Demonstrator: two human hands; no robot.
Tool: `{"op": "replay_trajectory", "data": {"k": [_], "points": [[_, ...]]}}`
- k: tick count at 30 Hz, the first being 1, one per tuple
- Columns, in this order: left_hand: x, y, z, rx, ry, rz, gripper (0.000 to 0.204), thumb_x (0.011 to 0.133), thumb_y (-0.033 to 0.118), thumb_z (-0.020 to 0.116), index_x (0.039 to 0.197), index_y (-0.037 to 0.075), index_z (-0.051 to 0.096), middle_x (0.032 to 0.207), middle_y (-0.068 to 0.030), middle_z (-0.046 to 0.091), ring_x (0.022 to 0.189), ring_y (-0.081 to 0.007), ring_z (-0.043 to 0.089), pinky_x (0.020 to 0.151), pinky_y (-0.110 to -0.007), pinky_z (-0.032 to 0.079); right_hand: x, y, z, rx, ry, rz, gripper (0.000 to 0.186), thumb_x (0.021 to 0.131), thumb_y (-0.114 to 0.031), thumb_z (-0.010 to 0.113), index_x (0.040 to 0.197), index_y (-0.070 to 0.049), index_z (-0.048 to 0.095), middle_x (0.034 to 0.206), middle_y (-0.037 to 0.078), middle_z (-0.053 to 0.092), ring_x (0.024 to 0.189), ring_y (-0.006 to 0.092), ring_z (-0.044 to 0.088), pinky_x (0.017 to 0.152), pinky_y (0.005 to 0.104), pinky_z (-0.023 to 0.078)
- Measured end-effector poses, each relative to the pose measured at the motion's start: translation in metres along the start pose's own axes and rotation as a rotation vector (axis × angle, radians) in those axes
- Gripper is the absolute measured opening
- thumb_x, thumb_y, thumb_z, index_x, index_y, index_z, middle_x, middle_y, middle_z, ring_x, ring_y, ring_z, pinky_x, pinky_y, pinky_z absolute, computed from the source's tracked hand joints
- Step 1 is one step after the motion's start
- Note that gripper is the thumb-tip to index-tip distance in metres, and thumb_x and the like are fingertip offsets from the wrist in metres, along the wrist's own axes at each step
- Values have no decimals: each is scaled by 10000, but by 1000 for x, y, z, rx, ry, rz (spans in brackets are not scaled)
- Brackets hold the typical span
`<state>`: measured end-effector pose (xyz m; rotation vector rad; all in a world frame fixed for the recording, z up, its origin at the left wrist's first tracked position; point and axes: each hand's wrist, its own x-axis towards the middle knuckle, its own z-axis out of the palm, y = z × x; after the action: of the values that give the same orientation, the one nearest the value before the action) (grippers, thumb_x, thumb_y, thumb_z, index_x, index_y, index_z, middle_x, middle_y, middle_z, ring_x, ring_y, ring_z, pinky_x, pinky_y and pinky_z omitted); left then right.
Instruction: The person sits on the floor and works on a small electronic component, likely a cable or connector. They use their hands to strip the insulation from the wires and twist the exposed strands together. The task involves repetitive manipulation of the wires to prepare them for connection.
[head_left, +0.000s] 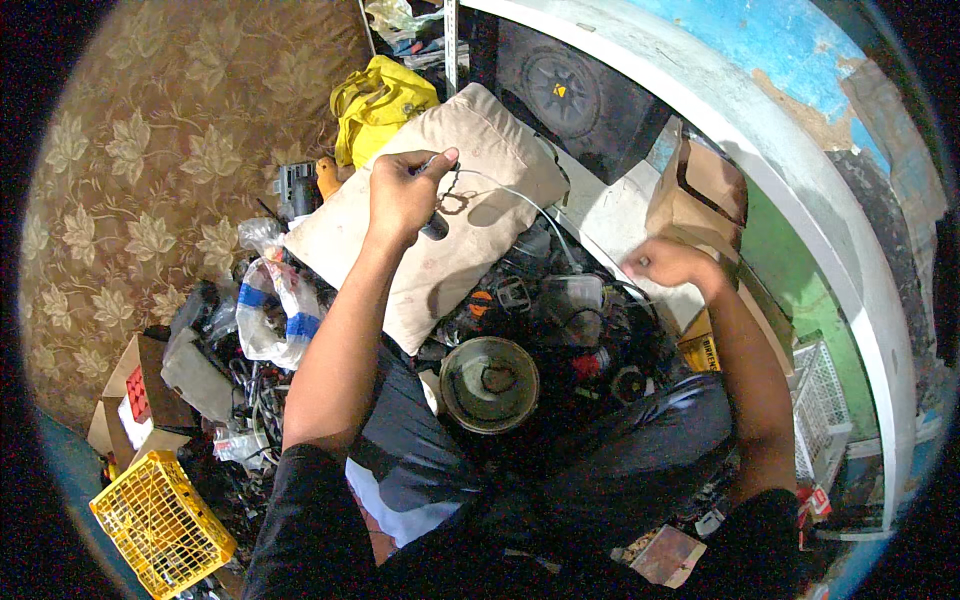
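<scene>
My left hand (408,195) is raised over a cream pillow (385,290), its fingers closed on a thin wire (515,193) and a small dark cylinder (433,227) that shows below the palm. The wire loops near my thumb and arcs down rightward. My right hand (665,262) is closed and slightly blurred beside a pale board (615,210); what its fingertips pinch is too small to make out. Between my knees sits a round metal bowl (488,385) with indistinct contents.
Dark clutter (540,310) surrounds the bowl. A yellow bag (375,105) lies behind the pillow, a black speaker-like box (560,90) stands at the back, and cardboard boxes (695,190) are at right. A yellow crate (160,520) and a plastic bag with blue stripes (275,320) are at left.
</scene>
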<state>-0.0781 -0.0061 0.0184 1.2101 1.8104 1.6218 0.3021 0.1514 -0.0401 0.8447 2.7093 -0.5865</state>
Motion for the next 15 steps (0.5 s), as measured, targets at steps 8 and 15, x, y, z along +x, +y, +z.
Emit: {"op": "replay_trajectory", "data": {"k": [8,15], "points": [[-25,22,24,-1,-131,27,303,916,262,745,854,-34,767,597,-11,612,537,-71,460,499,-292,380,33,-166,-35,610,562,-208,354,1003,-234,620,1259,9,644,1155,157,717,1087,181,651,952,336,504],[-34,23,42,-42,-197,92,322,930,300,725,861,-12,765,550,5,563,471,-72,434,447,-268,333,42,-169,-37,687,587,-144,175,938,-103,683,1043,36,704,866,69,720,778,81,635,717,264,517]]}}
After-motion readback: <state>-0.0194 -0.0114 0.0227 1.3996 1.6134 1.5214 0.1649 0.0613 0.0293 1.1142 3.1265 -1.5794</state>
